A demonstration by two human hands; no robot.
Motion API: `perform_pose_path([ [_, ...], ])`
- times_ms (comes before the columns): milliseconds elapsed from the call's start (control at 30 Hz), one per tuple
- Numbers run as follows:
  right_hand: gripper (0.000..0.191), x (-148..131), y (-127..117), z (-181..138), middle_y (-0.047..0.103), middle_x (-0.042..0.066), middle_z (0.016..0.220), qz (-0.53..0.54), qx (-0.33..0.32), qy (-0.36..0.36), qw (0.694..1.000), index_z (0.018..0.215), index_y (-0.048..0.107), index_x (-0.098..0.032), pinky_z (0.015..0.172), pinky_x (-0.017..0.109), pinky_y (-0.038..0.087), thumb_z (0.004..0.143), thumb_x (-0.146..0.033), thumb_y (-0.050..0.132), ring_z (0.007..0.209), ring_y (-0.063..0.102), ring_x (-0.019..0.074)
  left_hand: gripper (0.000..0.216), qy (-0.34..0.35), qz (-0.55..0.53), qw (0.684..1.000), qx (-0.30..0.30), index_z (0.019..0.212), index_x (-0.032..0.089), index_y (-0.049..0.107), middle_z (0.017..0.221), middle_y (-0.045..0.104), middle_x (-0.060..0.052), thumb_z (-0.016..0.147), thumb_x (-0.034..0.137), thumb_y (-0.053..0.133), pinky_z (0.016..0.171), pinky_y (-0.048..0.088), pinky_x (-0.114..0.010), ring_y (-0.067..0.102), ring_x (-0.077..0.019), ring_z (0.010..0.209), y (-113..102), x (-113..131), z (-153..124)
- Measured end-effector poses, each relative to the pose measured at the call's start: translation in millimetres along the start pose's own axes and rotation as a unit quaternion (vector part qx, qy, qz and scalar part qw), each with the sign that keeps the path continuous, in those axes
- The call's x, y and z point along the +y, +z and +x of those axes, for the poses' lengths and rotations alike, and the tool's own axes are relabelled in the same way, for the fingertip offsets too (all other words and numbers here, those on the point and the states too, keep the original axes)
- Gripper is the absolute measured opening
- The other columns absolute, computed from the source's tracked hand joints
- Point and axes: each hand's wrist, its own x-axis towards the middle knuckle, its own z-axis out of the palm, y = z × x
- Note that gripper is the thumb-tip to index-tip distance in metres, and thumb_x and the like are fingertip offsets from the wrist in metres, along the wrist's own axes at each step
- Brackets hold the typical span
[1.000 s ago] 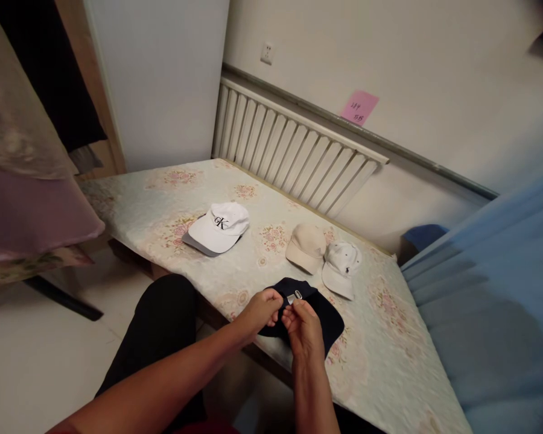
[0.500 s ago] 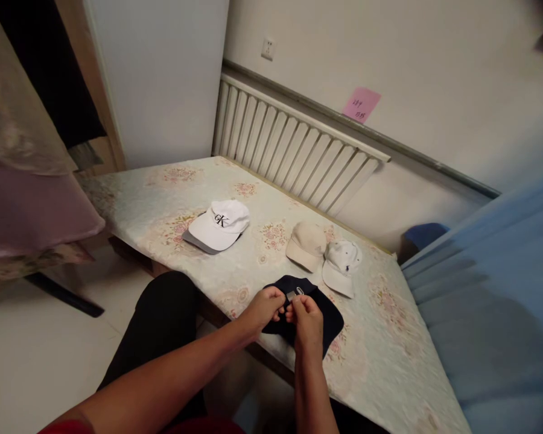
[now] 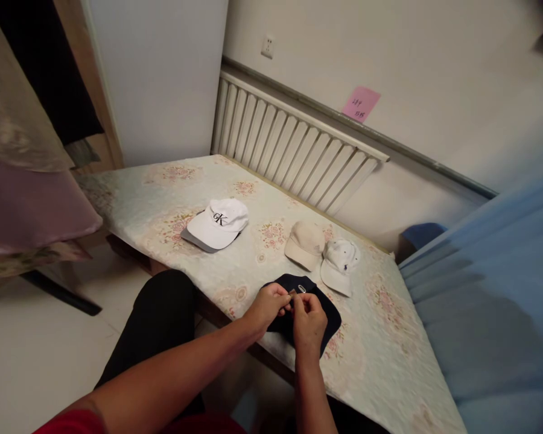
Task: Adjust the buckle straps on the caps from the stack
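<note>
A dark navy baseball cap [image 3: 331,316] lies at the table's near edge, under both my hands. Thumb and fingers of my left hand [image 3: 271,305] pinch one side of a small flat piece [image 3: 292,293] that looks like the cap's strap buckle. My right hand [image 3: 309,318] is closed on the other side of it, fingertips almost meeting the left ones. Just beyond my fingertips, a pale oval [image 3: 302,289] shows on the dark fabric. My fingers cover part of the small piece, and my right hand hides part of the cap.
Beyond the dark cap sit a beige cap [image 3: 304,244] and a white cap [image 3: 339,265], side by side. Farther left, a white cap with black letters [image 3: 220,222] rests over a grey brim. A flowered cloth covers the table [image 3: 380,367]; a radiator [image 3: 289,138] and blue curtain [image 3: 493,301] border it.
My hands have drawn closer together over the dark cap. The small piece between them, silvery before, now looks brownish and has turned. The other caps stay put.
</note>
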Motion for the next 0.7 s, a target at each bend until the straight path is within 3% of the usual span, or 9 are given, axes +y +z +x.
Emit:
perform_pose_path([
  [233, 0.023, 5.2, 4.4, 1.1, 0.059, -0.002, 0.052, 0.098, -0.027, 0.087, 0.991, 0.069, 0.060, -0.020, 0.047, 0.025, 0.040, 0.072, -0.042, 0.063, 0.048, 0.053, 0.0145, 0.008, 0.067, 0.012, 0.998, 0.012, 0.074, 0.017, 0.050, 0.058, 0.059, 0.003, 0.070, 0.019, 0.057, 0.055, 0.040, -0.022, 0.054, -0.0090, 0.054, -2.8, -13.1, 7.5],
  [500, 0.021, 10.3, 3.1, 1.5, 0.064, 0.001, 0.063, 0.050, 0.009, 0.018, 0.999, 0.070, 0.061, -0.020, 0.058, 0.028, 0.046, 0.072, -0.040, 0.063, 0.060, 0.059, 0.0175, 0.011, 0.067, 0.019, 0.998, 0.000, 0.077, 0.016, 0.053, 0.063, 0.059, 0.002, 0.067, 0.011, 0.052, 0.059, 0.042, -0.022, 0.056, -0.0099, 0.060, -5.3, -13.7, 6.2],
  [700, 0.019, 11.3, 5.9, 2.0, 0.059, -0.003, 0.057, 0.099, -0.013, 0.047, 0.994, 0.072, 0.060, -0.020, 0.053, 0.026, 0.044, 0.069, -0.038, 0.067, 0.053, 0.056, 0.0150, 0.010, 0.030, -0.018, 0.999, 0.018, 0.076, 0.015, 0.053, 0.060, 0.055, 0.004, 0.067, 0.010, 0.053, 0.058, 0.040, -0.021, 0.053, -0.0074, 0.055, -7.8, -11.7, 2.4],
])
